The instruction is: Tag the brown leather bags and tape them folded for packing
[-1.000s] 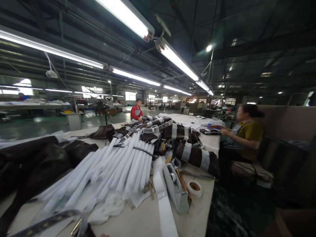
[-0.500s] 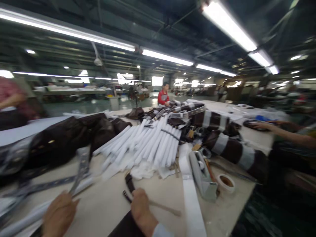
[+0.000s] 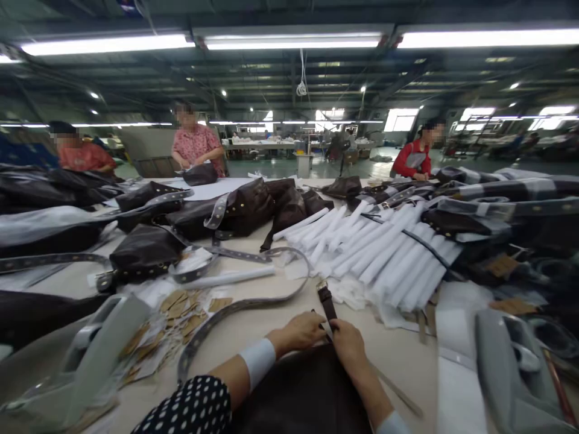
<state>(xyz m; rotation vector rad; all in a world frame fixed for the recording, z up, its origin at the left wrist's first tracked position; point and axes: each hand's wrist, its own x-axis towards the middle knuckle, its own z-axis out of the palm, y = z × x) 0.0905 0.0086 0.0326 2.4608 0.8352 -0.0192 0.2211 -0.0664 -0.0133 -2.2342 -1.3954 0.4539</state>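
A dark brown strap with a metal buckle point(image 3: 326, 301) rises from between my hands. My right hand point(image 3: 349, 346) is closed around its lower part. Just beside it, my left hand point(image 3: 301, 333) has its fingers pinched together at the strap's lower end; what exactly they hold is too small to make out. Under both hands lies a dark brown leather bag point(image 3: 301, 395) at the table's near edge. A long studded strap point(image 3: 235, 307) curves over the table to the left of my hands.
White paper rolls point(image 3: 384, 247) are heaped ahead. Tape dispensers stand at left point(image 3: 97, 355) and right point(image 3: 515, 361). Tan tags point(image 3: 181, 307) lie left. Dark bags point(image 3: 244, 208) line the table's far side, with three people beyond.
The view has swung left. My hands, apart before, are now together at the buckled strap. My left hand has moved away from the studded strap at the left.
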